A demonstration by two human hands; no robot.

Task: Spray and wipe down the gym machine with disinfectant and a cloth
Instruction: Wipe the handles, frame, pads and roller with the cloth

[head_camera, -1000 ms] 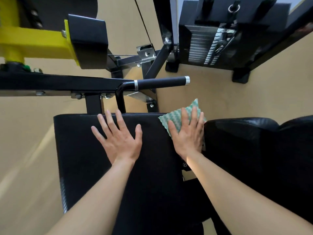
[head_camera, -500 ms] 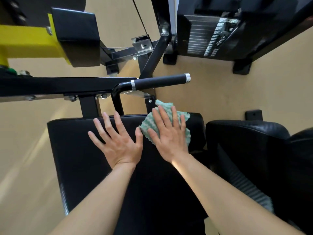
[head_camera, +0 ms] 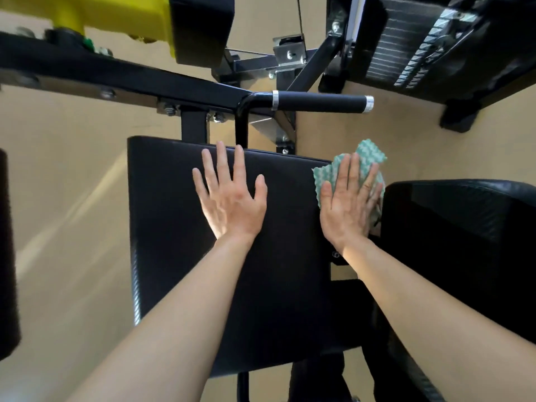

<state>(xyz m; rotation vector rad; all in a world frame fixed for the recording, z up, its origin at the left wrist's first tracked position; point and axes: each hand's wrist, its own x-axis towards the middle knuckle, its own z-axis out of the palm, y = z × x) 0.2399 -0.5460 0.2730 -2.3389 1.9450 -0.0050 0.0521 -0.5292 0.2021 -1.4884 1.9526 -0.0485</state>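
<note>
Well, from the head view we look down on the gym machine's flat black pad [head_camera: 174, 227], and we place everything against it. Our left hand [head_camera: 232, 198] lies palm-down on the far middle of the pad, its fingers [head_camera: 223, 163] straight and spread, grasping nothing. Our right hand [head_camera: 346, 210] presses flat on the green-and-white cloth [head_camera: 368, 158] at the pad's far right corner. Those fingers [head_camera: 352, 172] are straight and close together, released rather than clenched round the fabric. The cloth sits under that palm, and its far edge sticks out past the fingertips and over the pad's right edge. Just right of the pad is a second black cushion [head_camera: 464, 227], and the cloth's right side reaches its near edge. Beyond the pad's far edge a black grip handle [head_camera: 316, 103] with silver end rings runs crosswise on the frame. Farther off to the right stands the weight stack [head_camera: 412, 53], and to the far left a yellow arm [head_camera: 121, 13]. Tan floor [head_camera: 72, 198] shows to the pad's left.
</note>
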